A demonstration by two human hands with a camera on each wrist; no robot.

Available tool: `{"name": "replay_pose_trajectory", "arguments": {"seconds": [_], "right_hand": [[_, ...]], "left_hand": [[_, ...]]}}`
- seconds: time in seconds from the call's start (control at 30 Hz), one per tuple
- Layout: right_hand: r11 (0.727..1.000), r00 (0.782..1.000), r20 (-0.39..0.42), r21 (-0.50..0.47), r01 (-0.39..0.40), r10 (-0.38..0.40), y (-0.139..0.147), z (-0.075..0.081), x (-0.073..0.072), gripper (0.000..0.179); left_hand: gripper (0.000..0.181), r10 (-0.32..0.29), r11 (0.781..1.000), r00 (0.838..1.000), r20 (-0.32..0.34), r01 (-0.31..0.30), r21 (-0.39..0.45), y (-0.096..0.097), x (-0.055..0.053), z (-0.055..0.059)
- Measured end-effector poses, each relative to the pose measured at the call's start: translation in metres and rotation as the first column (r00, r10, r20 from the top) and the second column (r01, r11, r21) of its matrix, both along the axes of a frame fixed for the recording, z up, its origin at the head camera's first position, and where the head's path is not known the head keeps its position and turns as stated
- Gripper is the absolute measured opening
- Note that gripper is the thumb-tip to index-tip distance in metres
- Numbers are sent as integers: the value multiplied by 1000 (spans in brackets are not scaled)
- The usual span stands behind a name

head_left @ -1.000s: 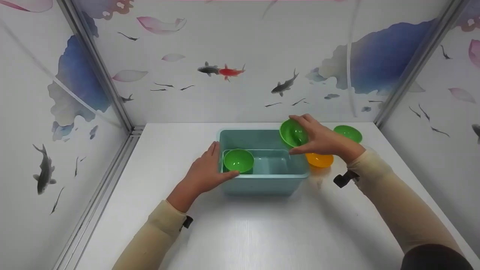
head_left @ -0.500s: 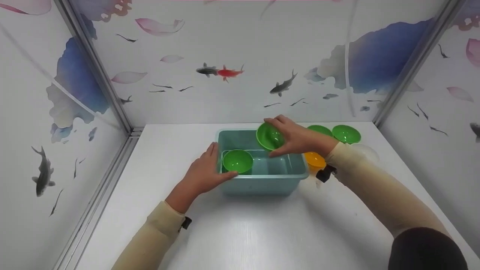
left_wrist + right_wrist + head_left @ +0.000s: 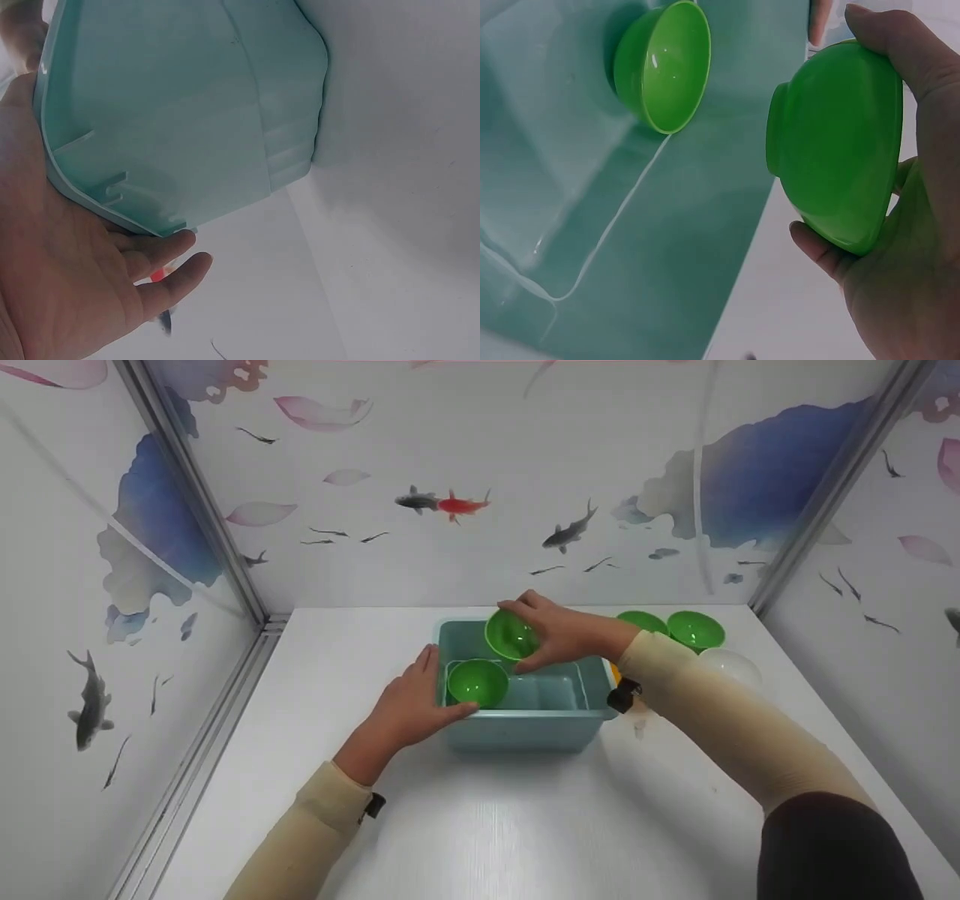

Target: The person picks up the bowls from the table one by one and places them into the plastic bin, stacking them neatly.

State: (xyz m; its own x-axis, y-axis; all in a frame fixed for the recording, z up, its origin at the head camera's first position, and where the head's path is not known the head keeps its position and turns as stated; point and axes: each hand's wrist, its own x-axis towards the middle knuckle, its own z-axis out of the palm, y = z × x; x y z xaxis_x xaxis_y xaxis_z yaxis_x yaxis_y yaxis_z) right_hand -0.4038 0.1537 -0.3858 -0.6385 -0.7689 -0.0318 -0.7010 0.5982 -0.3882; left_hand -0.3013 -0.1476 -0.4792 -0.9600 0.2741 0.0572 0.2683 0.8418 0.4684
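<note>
My right hand [image 3: 559,631] holds a green bowl [image 3: 840,142] by its rim, thumb and fingers on opposite sides. That bowl hangs tilted over the back of a teal plastic bin [image 3: 525,727]. Inside the bin, at its left end, another green bowl [image 3: 478,684] stands upright; the right wrist view shows the two bowls apart. My left hand [image 3: 409,701] rests against the bin's left side, its thumb on the front rim. In the left wrist view its fingers [image 3: 169,289] are extended, touching under the rim at the corner.
Right of the bin stand two green bowls [image 3: 696,630] [image 3: 643,621] and a clear or white bowl [image 3: 731,666]. An orange bowl [image 3: 616,671] is mostly hidden behind my right forearm. White panels with painted fish enclose the white table [image 3: 480,825].
My right hand has carried the green bowl leftward from the bin's right edge, toward the space above the bowl inside. My left hand keeps its place on the bin.
</note>
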Motion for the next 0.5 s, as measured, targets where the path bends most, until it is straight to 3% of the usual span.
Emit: {"name": "replay_pose_trajectory", "arguments": {"seconds": [0.5], "right_hand": [[999, 999, 35, 34, -38, 37, -30, -3, -10, 115]], "left_hand": [[138, 9, 1000, 1000, -1, -9, -7, 0, -1, -2]]}}
